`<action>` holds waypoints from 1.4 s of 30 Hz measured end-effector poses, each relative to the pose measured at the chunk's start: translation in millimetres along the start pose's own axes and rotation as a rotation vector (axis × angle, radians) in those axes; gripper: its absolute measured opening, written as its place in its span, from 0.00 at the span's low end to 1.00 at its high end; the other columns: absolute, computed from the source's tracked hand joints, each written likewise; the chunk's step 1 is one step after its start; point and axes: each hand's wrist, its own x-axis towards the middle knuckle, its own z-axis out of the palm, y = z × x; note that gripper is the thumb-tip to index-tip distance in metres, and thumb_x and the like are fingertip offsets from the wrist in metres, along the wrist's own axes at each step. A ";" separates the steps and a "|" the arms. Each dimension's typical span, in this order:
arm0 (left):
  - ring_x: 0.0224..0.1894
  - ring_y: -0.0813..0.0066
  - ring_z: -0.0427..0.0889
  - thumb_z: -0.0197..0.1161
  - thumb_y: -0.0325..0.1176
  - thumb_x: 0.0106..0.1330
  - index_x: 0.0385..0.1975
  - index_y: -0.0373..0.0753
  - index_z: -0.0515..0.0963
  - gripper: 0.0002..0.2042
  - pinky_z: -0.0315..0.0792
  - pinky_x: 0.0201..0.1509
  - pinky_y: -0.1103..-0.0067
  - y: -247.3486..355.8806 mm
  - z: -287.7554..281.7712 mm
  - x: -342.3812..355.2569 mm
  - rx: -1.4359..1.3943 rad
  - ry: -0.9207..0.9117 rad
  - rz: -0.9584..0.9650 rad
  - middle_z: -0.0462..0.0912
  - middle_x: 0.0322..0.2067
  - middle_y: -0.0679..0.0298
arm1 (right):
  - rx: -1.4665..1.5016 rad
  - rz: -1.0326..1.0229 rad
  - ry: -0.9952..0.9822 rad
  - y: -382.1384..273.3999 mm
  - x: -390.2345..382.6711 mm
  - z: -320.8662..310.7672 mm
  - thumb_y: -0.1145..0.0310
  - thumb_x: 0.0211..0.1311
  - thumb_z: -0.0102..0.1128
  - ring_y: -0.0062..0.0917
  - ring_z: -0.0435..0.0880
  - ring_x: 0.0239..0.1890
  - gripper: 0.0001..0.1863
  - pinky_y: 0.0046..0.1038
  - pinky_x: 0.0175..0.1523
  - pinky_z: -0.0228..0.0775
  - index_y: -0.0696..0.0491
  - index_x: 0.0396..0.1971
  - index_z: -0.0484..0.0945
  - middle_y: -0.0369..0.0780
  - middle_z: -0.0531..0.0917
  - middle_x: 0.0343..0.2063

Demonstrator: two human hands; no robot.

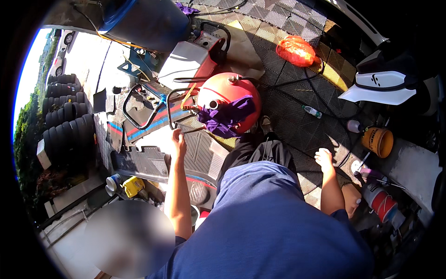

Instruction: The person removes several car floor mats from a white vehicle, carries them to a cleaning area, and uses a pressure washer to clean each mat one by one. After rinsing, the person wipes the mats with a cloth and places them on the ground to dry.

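- Closest thing to the camera is the wearer's navy blue fabric shirt (274, 223), filling the bottom middle
- Biggest thing past that: the floor of dark, ribbed square tiles (278, 76), half in hard sunlight
- Rows of black rubber tyres (72, 135) over on the left
- Big blue rounded barrel (148, 23) up top
- The main thing here, a shiny red rounded tank (220, 88), sits right in front of the feet, with a bent black tube (169, 109) beside it
- Crumpled purple cloth (227, 118) draped over the tank's near side
- Orange plastic bag (296, 51), upper right
- Yellow round bucket (377, 142), far right
- Left hand (178, 143): right by the tube's lower bend, fingers curled, can't tell if it's actually gripping
- Right hand (324, 158): loosely curled, holding nothing, out over the tiles
- Small clear bottle (311, 111) lying beyond the right hand
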 end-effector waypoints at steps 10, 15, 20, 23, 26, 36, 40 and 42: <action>0.47 0.52 0.86 0.62 0.38 0.65 0.48 0.37 0.82 0.16 0.77 0.53 0.65 112.2 109.9 263.9 0.431 -0.262 0.231 0.87 0.44 0.49 | -0.315 0.184 -0.001 77.3 -127.0 38.9 0.66 0.71 0.57 0.27 0.85 0.29 0.10 0.27 0.33 0.76 0.52 0.47 0.76 0.40 0.84 0.34; 0.59 0.49 0.79 0.58 0.35 0.61 0.55 0.38 0.78 0.21 0.72 0.64 0.60 65.5 169.5 328.1 0.829 -0.472 0.347 0.82 0.54 0.46 | -0.307 0.251 0.077 100.1 -187.6 28.5 0.64 0.73 0.55 0.28 0.86 0.32 0.10 0.30 0.36 0.77 0.52 0.47 0.76 0.41 0.85 0.37; 0.68 0.55 0.71 0.60 0.41 0.60 0.64 0.41 0.73 0.30 0.69 0.67 0.58 45.8 215.0 338.9 1.393 -0.743 0.303 0.78 0.61 0.48 | -0.126 0.281 0.313 100.1 -240.4 5.0 0.62 0.74 0.56 0.28 0.86 0.35 0.12 0.29 0.39 0.78 0.52 0.50 0.76 0.42 0.86 0.38; 0.49 0.60 0.82 0.64 0.39 0.61 0.48 0.36 0.81 0.18 0.76 0.51 0.62 17.3 220.5 346.2 1.377 -0.851 0.176 0.85 0.44 0.50 | -0.064 0.254 0.415 125.5 -256.9 -22.4 0.63 0.73 0.56 0.28 0.86 0.32 0.11 0.29 0.36 0.78 0.52 0.48 0.77 0.42 0.86 0.34; 0.35 0.58 0.90 0.68 0.36 0.62 0.34 0.32 0.87 0.11 0.82 0.39 0.64 -17.3 218.7 373.1 1.205 -0.921 0.192 0.88 0.30 0.49 | -0.130 0.334 0.411 128.0 -270.1 -20.6 0.64 0.72 0.57 0.28 0.87 0.32 0.11 0.29 0.35 0.78 0.53 0.48 0.77 0.41 0.86 0.35; 0.40 0.50 0.88 0.75 0.42 0.51 0.30 0.38 0.87 0.14 0.81 0.45 0.60 184.6 248.9 347.4 1.268 -0.655 0.796 0.88 0.34 0.50 | -0.069 0.251 0.299 150.7 -251.4 -2.0 0.63 0.73 0.56 0.25 0.84 0.29 0.08 0.29 0.32 0.75 0.51 0.44 0.78 0.38 0.85 0.34; 0.37 0.46 0.86 0.74 0.41 0.52 0.27 0.39 0.86 0.12 0.79 0.44 0.56 241.4 216.4 351.4 1.137 -0.574 0.901 0.87 0.30 0.50 | -0.080 0.132 0.275 104.5 -239.3 -1.3 0.66 0.72 0.56 0.23 0.85 0.33 0.07 0.26 0.37 0.75 0.50 0.44 0.78 0.38 0.85 0.36; 0.37 0.48 0.87 0.73 0.40 0.53 0.26 0.40 0.85 0.10 0.79 0.42 0.57 276.7 206.6 347.1 1.136 -0.467 1.003 0.86 0.29 0.51 | -0.086 0.062 0.264 106.0 -230.1 -0.6 0.67 0.71 0.56 0.23 0.85 0.33 0.07 0.26 0.36 0.75 0.51 0.44 0.78 0.38 0.85 0.35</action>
